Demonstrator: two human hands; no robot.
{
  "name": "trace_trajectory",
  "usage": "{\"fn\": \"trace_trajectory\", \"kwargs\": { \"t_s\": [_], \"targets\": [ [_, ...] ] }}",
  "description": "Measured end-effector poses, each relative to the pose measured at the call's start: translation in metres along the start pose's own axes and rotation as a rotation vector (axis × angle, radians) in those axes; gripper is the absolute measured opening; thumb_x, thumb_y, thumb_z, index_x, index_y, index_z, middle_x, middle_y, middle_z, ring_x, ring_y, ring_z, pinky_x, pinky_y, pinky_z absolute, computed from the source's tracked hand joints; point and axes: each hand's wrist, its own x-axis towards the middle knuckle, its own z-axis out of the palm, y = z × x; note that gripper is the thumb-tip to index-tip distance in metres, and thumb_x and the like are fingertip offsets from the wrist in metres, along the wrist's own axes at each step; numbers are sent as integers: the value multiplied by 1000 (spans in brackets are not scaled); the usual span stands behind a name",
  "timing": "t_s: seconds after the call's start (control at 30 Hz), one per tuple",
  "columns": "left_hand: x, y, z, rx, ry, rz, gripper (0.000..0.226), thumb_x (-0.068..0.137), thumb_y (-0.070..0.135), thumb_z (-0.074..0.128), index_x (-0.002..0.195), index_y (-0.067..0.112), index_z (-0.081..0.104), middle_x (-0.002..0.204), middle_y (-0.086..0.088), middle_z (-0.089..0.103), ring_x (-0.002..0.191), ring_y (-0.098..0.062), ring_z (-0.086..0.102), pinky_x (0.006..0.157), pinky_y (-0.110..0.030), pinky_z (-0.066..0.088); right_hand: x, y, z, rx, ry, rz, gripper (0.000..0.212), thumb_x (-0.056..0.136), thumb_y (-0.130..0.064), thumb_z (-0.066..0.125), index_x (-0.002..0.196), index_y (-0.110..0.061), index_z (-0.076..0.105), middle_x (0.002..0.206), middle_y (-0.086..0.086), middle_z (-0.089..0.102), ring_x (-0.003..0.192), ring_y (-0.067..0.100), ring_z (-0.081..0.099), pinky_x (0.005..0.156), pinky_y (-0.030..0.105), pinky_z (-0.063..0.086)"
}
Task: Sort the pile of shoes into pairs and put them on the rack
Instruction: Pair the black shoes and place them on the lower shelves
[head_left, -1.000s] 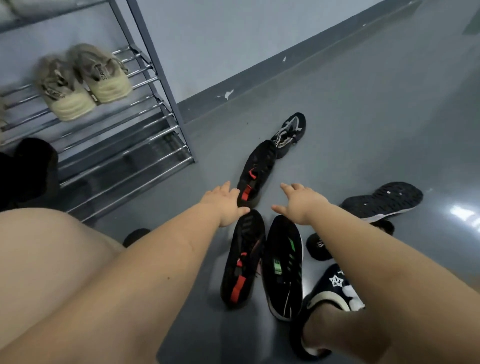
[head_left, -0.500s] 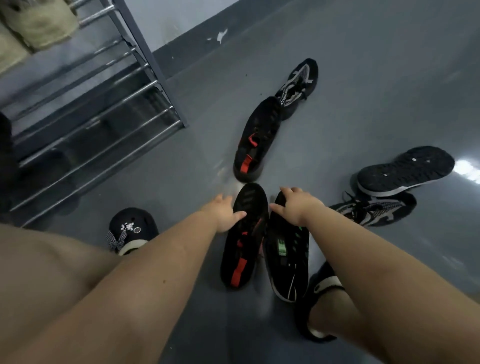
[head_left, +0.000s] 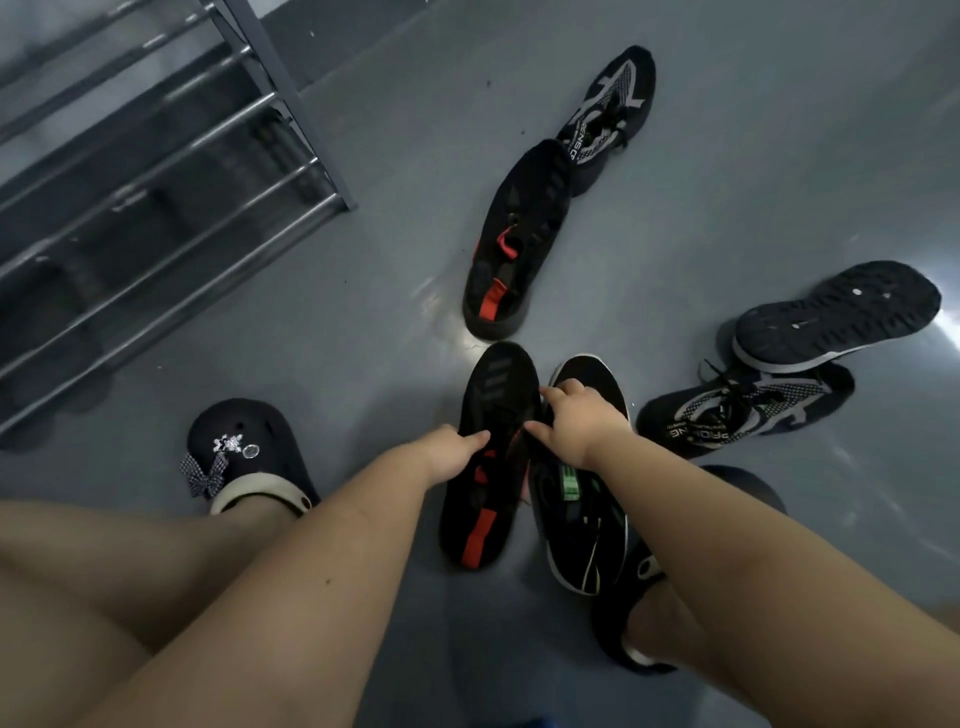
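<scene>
A black shoe with red tabs (head_left: 485, 499) lies on the floor just in front of me. My left hand (head_left: 457, 460) grips its left side, thumb on top. My right hand (head_left: 574, 423) lies across the seam between that shoe and a black shoe with green marks (head_left: 589, 525); its thumb points at the red-tab shoe, and what it grips is unclear. The matching red-tab shoe (head_left: 519, 239) lies farther out. One black-and-white patterned sneaker (head_left: 615, 111) lies beyond it, another (head_left: 748, 410) lies at the right under an overturned dark shoe (head_left: 836, 317).
The metal shoe rack (head_left: 171, 171) stands at the upper left, its lower rails bare in view. My feet wear dark clogs, the left clog (head_left: 244, 452) beside the rack and the right clog (head_left: 631, 618) under my right arm. The floor is smooth and grey.
My view has tilted down and the upper shelves have left the frame. Both hands have dropped from above the far red-tab shoe onto the near one.
</scene>
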Motion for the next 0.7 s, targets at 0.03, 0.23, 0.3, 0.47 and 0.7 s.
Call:
{"fn": "trace_trajectory", "kwargs": {
  "t_s": [0.03,0.23,0.3,0.47,0.7],
  "targets": [
    [7,-4,1,-46,-17,-10,72,83,61,47,131,8,51,128,-9,60,117,-28,57,103,-37,41,2,-1,2,9,-14,13,63,93,-48,47,146,-17,33,143,13,36,131,33,37,108,43,36],
    [11,-3,5,-354,-22,-56,59,91,43,55,131,0,50,129,-12,59,116,-27,58,103,-36,43,17,-3,13,266,-75,140,57,91,-40,53,140,-12,43,153,7,17,135,32,36,113,39,32],
    [9,-2,9,-382,-34,-47,54,94,37,52,132,-1,47,132,-12,56,121,-27,54,102,-33,42,21,-1,13,365,-63,172,56,91,-35,56,139,-8,45,152,7,20,134,29,39,114,35,30],
    [0,-1,13,-339,-9,65,42,98,29,46,133,5,47,133,-12,55,122,-29,53,106,-38,41,21,-2,10,677,-9,244,44,88,-23,64,127,-3,58,132,11,58,118,23,57,104,28,43],
    [-23,-10,-18,-486,22,149,42,97,37,46,125,6,53,122,-9,63,108,-26,61,98,-39,48,-5,-31,4,851,45,182,57,88,-23,63,138,-10,38,122,9,62,112,25,61,99,34,47]
  ]
}}
